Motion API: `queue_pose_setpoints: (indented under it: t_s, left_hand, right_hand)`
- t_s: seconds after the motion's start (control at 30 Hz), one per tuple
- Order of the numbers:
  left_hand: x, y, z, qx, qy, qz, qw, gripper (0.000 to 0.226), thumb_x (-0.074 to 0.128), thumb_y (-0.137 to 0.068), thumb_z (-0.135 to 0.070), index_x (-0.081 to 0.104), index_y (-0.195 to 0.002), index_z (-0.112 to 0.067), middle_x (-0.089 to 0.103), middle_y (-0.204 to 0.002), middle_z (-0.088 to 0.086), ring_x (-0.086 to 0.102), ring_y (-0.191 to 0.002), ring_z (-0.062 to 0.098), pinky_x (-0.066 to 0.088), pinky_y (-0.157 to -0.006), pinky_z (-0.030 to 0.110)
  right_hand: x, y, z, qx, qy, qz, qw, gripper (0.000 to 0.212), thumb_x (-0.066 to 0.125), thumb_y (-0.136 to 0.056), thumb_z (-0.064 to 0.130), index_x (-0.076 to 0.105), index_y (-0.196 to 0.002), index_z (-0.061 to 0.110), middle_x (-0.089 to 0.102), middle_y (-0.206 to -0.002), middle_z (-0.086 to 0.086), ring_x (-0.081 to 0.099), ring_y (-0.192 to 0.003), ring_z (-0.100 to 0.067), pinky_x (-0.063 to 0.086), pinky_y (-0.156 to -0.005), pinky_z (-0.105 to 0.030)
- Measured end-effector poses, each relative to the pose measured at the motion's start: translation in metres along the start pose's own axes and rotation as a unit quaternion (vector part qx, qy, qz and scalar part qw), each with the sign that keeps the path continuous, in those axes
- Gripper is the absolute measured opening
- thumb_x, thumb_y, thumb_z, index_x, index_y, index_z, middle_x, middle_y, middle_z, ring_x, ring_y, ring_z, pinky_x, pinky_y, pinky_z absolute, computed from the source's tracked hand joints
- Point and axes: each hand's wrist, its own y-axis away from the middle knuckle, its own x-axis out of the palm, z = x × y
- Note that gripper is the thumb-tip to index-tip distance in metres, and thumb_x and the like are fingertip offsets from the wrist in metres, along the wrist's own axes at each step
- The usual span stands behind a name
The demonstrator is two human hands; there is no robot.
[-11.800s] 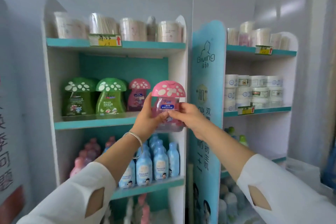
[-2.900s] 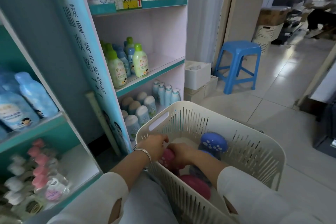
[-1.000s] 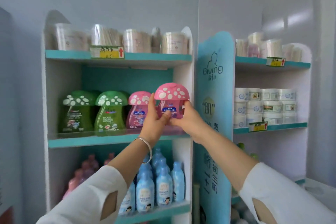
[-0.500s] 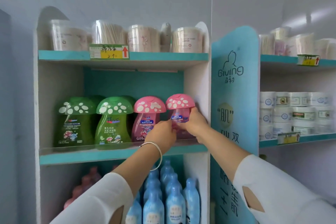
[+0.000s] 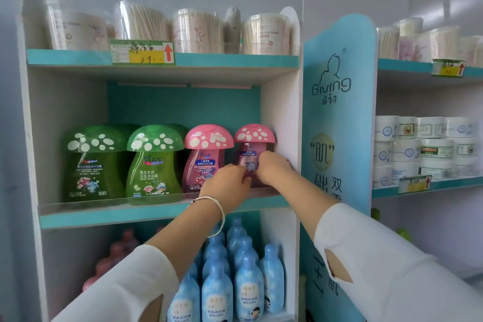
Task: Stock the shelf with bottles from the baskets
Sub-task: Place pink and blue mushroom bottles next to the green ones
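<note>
A pink mushroom-cap bottle [image 5: 253, 138] stands at the right end of the middle shelf [image 5: 130, 215], against the shelf's white side wall. My left hand [image 5: 226, 185] and my right hand [image 5: 271, 168] both grip its lower body from the front. Only the cap and part of the label show above my fingers. To its left stand another pink mushroom bottle [image 5: 206, 157] and two green mushroom bottles [image 5: 153, 162] [image 5: 95, 165]. No basket is in view.
Clear tubs of cotton swabs [image 5: 194, 31] line the top shelf. Blue bottles [image 5: 245, 285] and pink bottles [image 5: 115, 256] fill the shelf below. A blue "Giving" panel [image 5: 337, 117] divides this unit from a right unit with white jars [image 5: 423, 146].
Both hands carried the pink bottle from in front of the shelf down and back onto the middle shelf, beside the other pink bottle. The camera moved closer.
</note>
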Motion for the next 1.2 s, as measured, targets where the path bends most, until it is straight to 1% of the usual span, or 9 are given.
queue_pose_setpoints:
  t_s: [0.1,0.23,0.33,0.43,0.6,0.8,0.93,1.03,1.2]
  left_hand:
    - [0.000,0.004,0.003,0.027,0.015,-0.034,0.999,0.030,0.041,-0.094,-0.020,0.058,-0.116,-0.007,0.056,-0.118,0.013,0.055,-0.107,0.032,0.046,-0.093,0.041]
    - [0.000,0.008,0.005,0.051,0.010,-0.049,0.997,0.029,0.042,-0.094,-0.025,0.061,-0.114,-0.017,0.057,-0.116,0.008,0.056,-0.105,0.029,0.048,-0.088,0.038]
    - [0.000,0.011,0.010,0.044,-0.017,-0.053,0.998,0.029,0.040,-0.094,-0.031,0.061,-0.112,-0.023,0.058,-0.116,0.002,0.056,-0.105,0.025,0.049,-0.088,0.039]
    - [-0.001,0.011,0.011,0.032,-0.021,-0.052,0.998,0.030,0.039,-0.094,-0.033,0.061,-0.111,-0.023,0.058,-0.115,0.001,0.056,-0.104,0.024,0.049,-0.087,0.038]
    - [0.003,0.011,0.012,0.033,-0.033,-0.061,0.997,0.031,0.037,-0.094,-0.033,0.063,-0.107,-0.020,0.060,-0.113,0.000,0.057,-0.101,0.023,0.048,-0.083,0.034]
    - [0.002,0.015,0.009,0.030,-0.040,-0.062,0.997,0.031,0.036,-0.095,-0.032,0.062,-0.107,-0.020,0.060,-0.113,0.001,0.056,-0.102,0.023,0.044,-0.080,0.032]
    - [0.000,0.021,0.002,0.038,-0.028,-0.073,0.996,0.028,0.038,-0.095,-0.027,0.062,-0.108,-0.018,0.061,-0.111,0.003,0.058,-0.098,0.024,0.043,-0.077,0.030]
    - [0.002,0.027,-0.010,0.057,-0.010,-0.093,0.994,0.025,0.043,-0.093,-0.021,0.064,-0.107,-0.016,0.064,-0.105,0.006,0.059,-0.097,0.029,0.047,-0.083,0.036]
    - [0.006,0.042,-0.033,0.074,0.017,-0.138,0.988,0.021,0.048,-0.090,-0.016,0.062,-0.105,-0.015,0.068,-0.103,0.004,0.060,-0.097,0.028,0.048,-0.085,0.040]
  right_hand:
    - [-0.001,0.007,0.001,-0.019,0.093,-0.023,0.995,0.032,0.056,-0.091,0.017,0.057,-0.121,0.003,0.059,-0.119,-0.015,0.060,-0.105,-0.033,0.046,-0.080,-0.033]
    - [-0.006,0.002,0.005,0.011,0.046,0.018,0.999,0.036,0.059,-0.090,0.021,0.056,-0.121,0.002,0.060,-0.120,-0.015,0.060,-0.106,-0.033,0.046,-0.081,-0.032]
    - [-0.005,-0.005,0.007,0.032,0.022,0.047,0.998,0.055,0.070,-0.083,0.030,0.051,-0.127,0.003,0.058,-0.123,-0.013,0.059,-0.109,-0.030,0.046,-0.084,-0.032]
    - [0.000,-0.011,0.007,0.048,0.016,0.052,0.997,0.061,0.072,-0.081,0.032,0.047,-0.129,0.004,0.057,-0.124,-0.013,0.059,-0.109,-0.030,0.046,-0.084,-0.033]
    - [0.004,-0.014,0.006,0.050,0.027,0.044,0.997,0.056,0.066,-0.086,0.021,0.042,-0.132,0.001,0.054,-0.127,-0.015,0.057,-0.112,-0.031,0.047,-0.086,-0.033]
    - [-0.003,-0.003,0.005,0.018,0.038,0.052,0.998,0.041,0.061,-0.088,0.019,0.052,-0.125,0.002,0.060,-0.119,-0.015,0.060,-0.104,-0.030,0.044,-0.075,-0.030]
    - [-0.015,0.024,-0.001,-0.022,0.025,0.003,0.999,0.042,0.060,-0.090,0.023,0.048,-0.125,0.004,0.058,-0.119,-0.014,0.058,-0.105,-0.033,0.044,-0.078,-0.032]
    - [-0.022,0.052,-0.008,-0.088,0.046,-0.039,0.994,0.037,0.056,-0.091,0.022,0.047,-0.124,0.008,0.059,-0.118,-0.015,0.058,-0.106,-0.035,0.047,-0.083,-0.034]
    - [-0.033,0.095,-0.035,-0.158,0.016,-0.128,0.979,0.024,0.048,-0.093,0.017,0.058,-0.114,0.016,0.058,-0.113,-0.007,0.056,-0.103,-0.029,0.048,-0.075,-0.035]
